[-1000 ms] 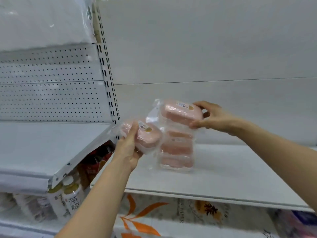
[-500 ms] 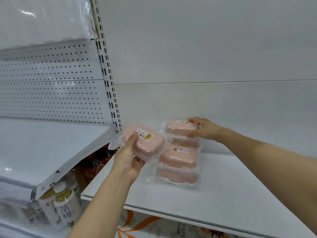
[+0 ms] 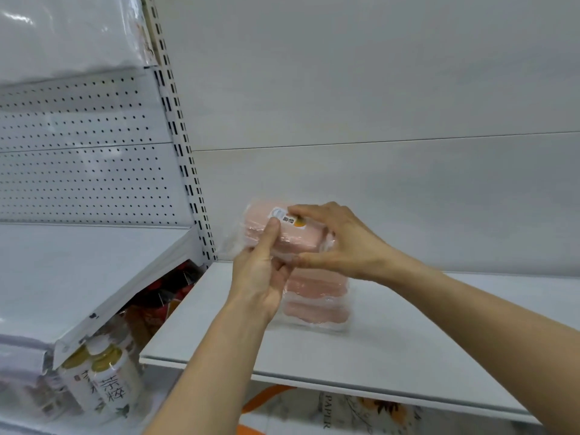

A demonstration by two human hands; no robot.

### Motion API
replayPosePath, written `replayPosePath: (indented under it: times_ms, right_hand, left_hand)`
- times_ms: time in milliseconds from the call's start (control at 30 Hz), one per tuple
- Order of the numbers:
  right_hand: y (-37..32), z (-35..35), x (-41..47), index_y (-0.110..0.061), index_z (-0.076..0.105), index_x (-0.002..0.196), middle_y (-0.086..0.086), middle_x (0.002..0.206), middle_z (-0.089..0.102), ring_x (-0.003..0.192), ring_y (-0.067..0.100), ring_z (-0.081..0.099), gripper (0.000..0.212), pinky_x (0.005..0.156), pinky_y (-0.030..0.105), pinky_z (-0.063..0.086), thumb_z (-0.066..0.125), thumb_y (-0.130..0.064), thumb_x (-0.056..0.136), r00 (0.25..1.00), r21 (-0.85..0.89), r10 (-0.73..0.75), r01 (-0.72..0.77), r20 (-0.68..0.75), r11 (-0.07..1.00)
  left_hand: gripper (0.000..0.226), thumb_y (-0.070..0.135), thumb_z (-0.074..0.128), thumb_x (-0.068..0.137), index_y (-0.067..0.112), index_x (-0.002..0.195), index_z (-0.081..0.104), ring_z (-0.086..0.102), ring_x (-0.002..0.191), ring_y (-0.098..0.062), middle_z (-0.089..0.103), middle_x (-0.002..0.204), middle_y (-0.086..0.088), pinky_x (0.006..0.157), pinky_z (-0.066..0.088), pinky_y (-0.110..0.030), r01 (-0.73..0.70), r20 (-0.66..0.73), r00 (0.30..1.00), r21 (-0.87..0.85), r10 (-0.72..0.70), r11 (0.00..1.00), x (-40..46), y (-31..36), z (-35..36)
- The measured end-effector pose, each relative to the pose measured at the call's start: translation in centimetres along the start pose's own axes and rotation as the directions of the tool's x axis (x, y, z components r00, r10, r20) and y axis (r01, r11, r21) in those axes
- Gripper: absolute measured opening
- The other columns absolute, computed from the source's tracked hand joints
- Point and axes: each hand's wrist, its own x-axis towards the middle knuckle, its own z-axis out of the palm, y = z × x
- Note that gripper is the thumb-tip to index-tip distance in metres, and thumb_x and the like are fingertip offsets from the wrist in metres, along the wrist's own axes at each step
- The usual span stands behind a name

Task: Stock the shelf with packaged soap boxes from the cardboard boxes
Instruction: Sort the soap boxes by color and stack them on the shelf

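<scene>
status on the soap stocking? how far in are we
Early. Done: a short stack of wrapped pink soap boxes stands on the white shelf near its left upright. In hand: the left hand and right hand both grip the top soap box over that stack, seating it. Left: most of the shelf is bare. The cardboard boxes are out of view, so remaining stock is unknown.

Both hands, left hand (image 3: 260, 277) and right hand (image 3: 339, 243), grip a pink wrapped soap box (image 3: 284, 230) atop the stack (image 3: 317, 299) near the white shelf's (image 3: 392, 356) back-left corner.
</scene>
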Motion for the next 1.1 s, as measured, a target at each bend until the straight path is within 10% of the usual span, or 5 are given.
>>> replayPosePath:
  times_ms: [267,433,700,967,1100]
  right_hand:
    - [3.5,-0.6,-2.0,-0.047,0.046,0.132,-0.012,0.129,0.044,0.120,0.011,0.034,0.065,0.097,0.026,0.033,0.076,-0.037,0.075,0.976,-0.040,0.174,-0.170,0.128,0.985]
    - [3.9,0.3,-2.1,-0.042,0.043,0.138,-0.008,0.137,0.040,0.129,0.016,0.029,0.065,0.103,0.028,0.031,0.072,-0.033,0.080,0.961,-0.062,0.219,-0.212,0.171,0.975]
    - [0.6,0.4,-3.5,-0.034,0.027,0.150,-0.003,0.160,0.013,0.145,0.016,0.005,0.073,0.117,0.042,0.019,0.064,-0.043,0.088,0.954,-0.261,0.278,-0.241,0.114,0.935]
    - [-7.0,4.2,-15.0,-0.022,0.055,0.133,0.000,0.138,0.049,0.124,0.023,0.044,0.044,0.099,0.043,0.041,0.060,-0.033,0.091,0.983,-0.361,0.053,-0.115,-0.178,0.926]
    - [-6.8,9.2,-23.4,-0.018,0.062,0.123,0.002,0.121,0.060,0.110,0.025,0.055,0.039,0.085,0.044,0.048,0.058,-0.032,0.086,0.987,-0.339,0.102,-0.138,-0.123,0.930]
  left_hand:
    - [0.049,0.049,0.036,0.102,0.037,0.149,0.031,0.026,0.140,-0.005,0.028,0.156,0.016,0.112,0.019,-0.030,-0.109,-0.063,0.979,0.648,0.196,0.754,0.0,-1.6,-5.4]
    - [0.055,0.054,0.033,0.101,0.028,0.150,0.038,0.032,0.142,-0.013,0.036,0.155,0.008,0.098,0.022,-0.024,0.013,0.007,1.000,0.706,-0.026,0.708,-0.2,-2.0,-5.7]
    - [0.057,0.056,0.036,0.100,0.030,0.150,0.033,0.028,0.143,-0.013,0.031,0.157,0.007,0.102,0.020,-0.024,-0.124,0.098,0.992,0.817,0.076,0.563,-1.0,-1.0,-7.3]
    - [0.052,0.048,0.049,0.097,0.024,0.142,0.043,0.033,0.134,-0.011,0.046,0.141,0.008,0.109,0.033,-0.035,-0.415,0.362,0.896,0.888,0.256,0.196,-11.2,-3.2,-13.0]
    - [0.055,0.051,0.052,0.088,0.022,0.135,0.049,0.045,0.123,-0.013,0.053,0.131,0.004,0.100,0.040,-0.035,-0.374,0.362,0.927,0.903,0.096,0.211,-15.2,-7.5,-18.4]
